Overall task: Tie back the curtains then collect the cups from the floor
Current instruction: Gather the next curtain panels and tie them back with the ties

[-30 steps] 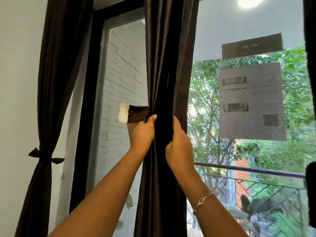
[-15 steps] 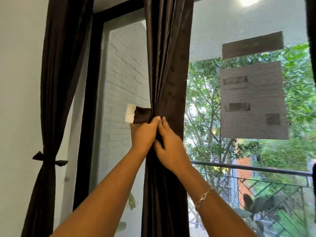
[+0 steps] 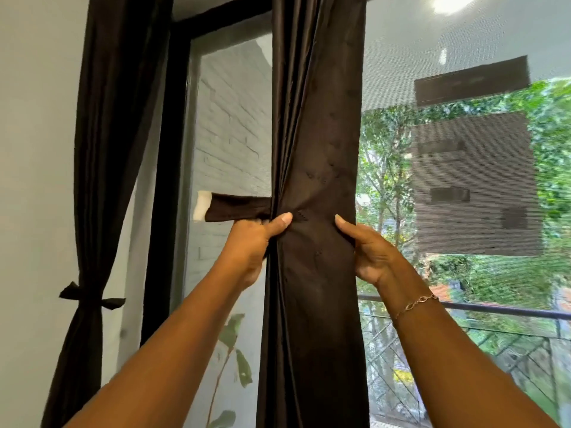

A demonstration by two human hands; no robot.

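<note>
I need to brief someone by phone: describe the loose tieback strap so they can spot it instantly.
Start at the tall window and find the dark curtain hanging down its middle. A short dark strap sticks out sideways from the curtain's left edge, just above the left hand. Unlike the knotted tie on the far-left curtain, it is untied and white-tipped.

So nothing's sitting on a surface here, it all hangs along the wall (image 3: pixel 31 149) and the dark window frame (image 3: pixel 167 180). The left curtain (image 3: pixel 117 118) drapes over the spot where wall meets frame and is cinched low down by a knotted tie (image 3: pixel 89 299). The middle curtain (image 3: pixel 318 134) hangs straight down in front of the glass (image 3: pixel 432 41), with a dark strap (image 3: pixel 238 208) sticking out sideways to its left, white patch (image 3: pixel 202 205) on the end. Can't see where either one is hung up top.
</note>
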